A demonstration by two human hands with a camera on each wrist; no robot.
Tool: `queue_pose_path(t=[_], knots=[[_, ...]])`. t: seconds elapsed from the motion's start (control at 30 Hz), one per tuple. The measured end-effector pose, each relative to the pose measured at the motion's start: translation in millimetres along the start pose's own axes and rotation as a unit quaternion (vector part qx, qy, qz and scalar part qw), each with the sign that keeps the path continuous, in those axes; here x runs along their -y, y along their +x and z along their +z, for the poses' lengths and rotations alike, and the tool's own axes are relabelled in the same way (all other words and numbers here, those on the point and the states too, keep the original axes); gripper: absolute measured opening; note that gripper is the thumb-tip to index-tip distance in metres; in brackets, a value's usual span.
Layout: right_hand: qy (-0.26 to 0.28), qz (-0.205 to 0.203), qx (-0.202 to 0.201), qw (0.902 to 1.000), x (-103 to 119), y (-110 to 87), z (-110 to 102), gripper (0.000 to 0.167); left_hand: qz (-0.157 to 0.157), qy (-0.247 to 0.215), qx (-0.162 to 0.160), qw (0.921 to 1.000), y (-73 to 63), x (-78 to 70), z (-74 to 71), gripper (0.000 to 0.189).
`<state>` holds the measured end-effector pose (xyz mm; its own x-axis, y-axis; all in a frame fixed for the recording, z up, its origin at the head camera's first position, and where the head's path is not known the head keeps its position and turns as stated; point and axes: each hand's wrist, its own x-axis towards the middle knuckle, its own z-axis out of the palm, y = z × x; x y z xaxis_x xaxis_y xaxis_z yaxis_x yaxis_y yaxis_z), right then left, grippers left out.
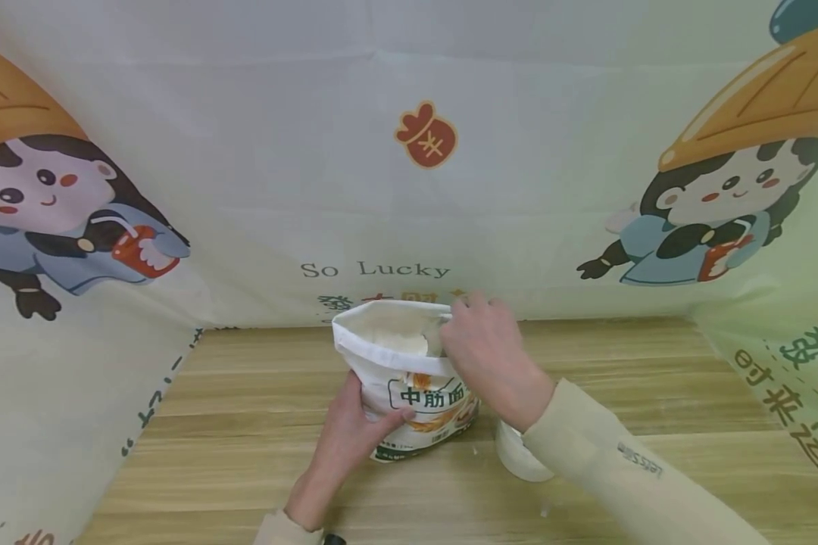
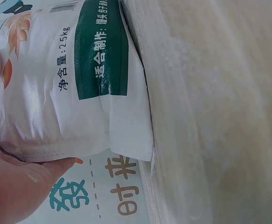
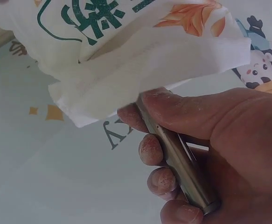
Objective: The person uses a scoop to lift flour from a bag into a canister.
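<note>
A white flour bag [image 1: 431, 401] with green and orange print stands on the wooden table, its top folded out and wide open. My left hand [image 1: 348, 428] grips the bag's left side, thumb across the front and fingers round the edge. White flour [image 1: 405, 343] shows inside the mouth. My right hand [image 1: 487, 352] is at the right of the rim, fingers curled round a metal handle [image 3: 182, 161]. The far end of that utensil dips into the bag, mostly hidden by the rim and the hand, so I cannot tell its exact kind.
A white bowl [image 1: 523, 456] sits on the table right of the bag, partly covered by my right forearm. Small white specks lie on the wood [image 1: 491, 499] near it. A printed cloth [image 1: 279, 189] hangs behind and at both sides of the table.
</note>
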<state>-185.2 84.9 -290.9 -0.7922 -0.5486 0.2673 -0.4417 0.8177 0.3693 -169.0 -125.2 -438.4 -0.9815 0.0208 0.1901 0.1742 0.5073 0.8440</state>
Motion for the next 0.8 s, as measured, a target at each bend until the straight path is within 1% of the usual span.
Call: queue_pose_path(t=[0.23, 0.43, 0.57, 0.67, 0.8], knots=[[0.028, -0.001, 0.001, 0.9996, -2.3, 6.1, 7.2, 0.005, -0.002, 0.003, -0.002, 1.0, -1.7, -1.9, 0.5, 0.085], [0.053, -0.005, -0.019, 0.9984, -3.5, 7.4, 14.1, 0.009, 0.001, 0.004, -0.005, 1.0, -2.5, -1.5, 1.1, 0.083], [0.067, -0.007, -0.026, 0.9974, -3.6, 7.3, 20.6, 0.009, 0.003, 0.002, -0.006, 1.0, -2.6, -1.7, 1.3, 0.084], [0.083, -0.007, -0.019, 0.9963, -3.8, 7.8, 24.8, 0.008, 0.005, 0.002, -0.005, 1.0, -2.5, -2.2, 1.5, 0.084], [0.104, -0.004, 0.007, 0.9946, -4.2, 9.0, 27.6, 0.009, 0.005, 0.0, -0.004, 1.0, -2.3, -2.5, 1.9, 0.084]])
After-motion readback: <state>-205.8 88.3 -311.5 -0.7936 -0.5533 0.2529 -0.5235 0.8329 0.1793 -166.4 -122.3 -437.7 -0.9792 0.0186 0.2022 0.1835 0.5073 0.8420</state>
